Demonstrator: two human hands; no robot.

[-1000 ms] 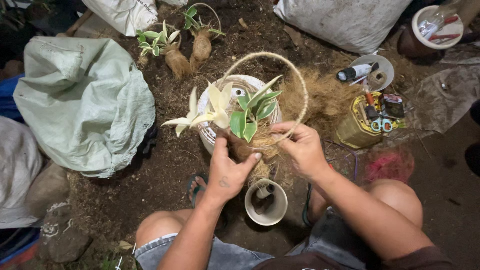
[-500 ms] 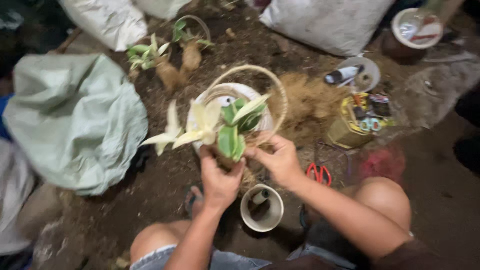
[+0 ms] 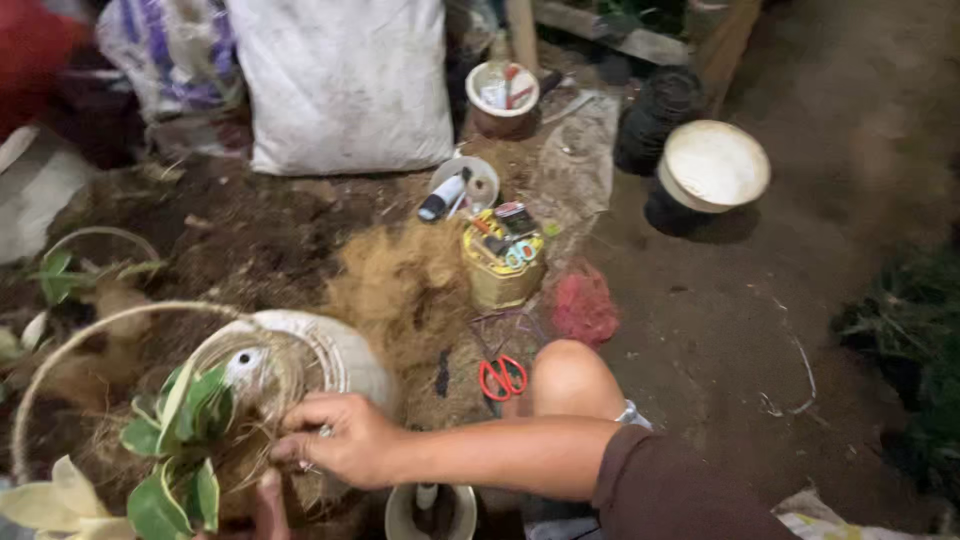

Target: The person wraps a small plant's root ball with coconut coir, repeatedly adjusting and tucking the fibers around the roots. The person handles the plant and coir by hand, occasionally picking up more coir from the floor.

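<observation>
One yellow tin [image 3: 500,268] stands beyond the right hand [image 3: 338,440].

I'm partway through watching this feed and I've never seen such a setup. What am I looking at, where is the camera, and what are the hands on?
There is no machine here: a person works with bare hands, and the single camera sits on their head, looking down at the ground. The right hand has its grip on coconut fibre packed around a leafy plant. Of the left hand only a sliver shows below, so its grip is unclear. A wire hoop arches over the plant. On the soil lie red-handled scissors, a yellow tin of tools, a loose fibre pile, a white sack and a small pot.
</observation>
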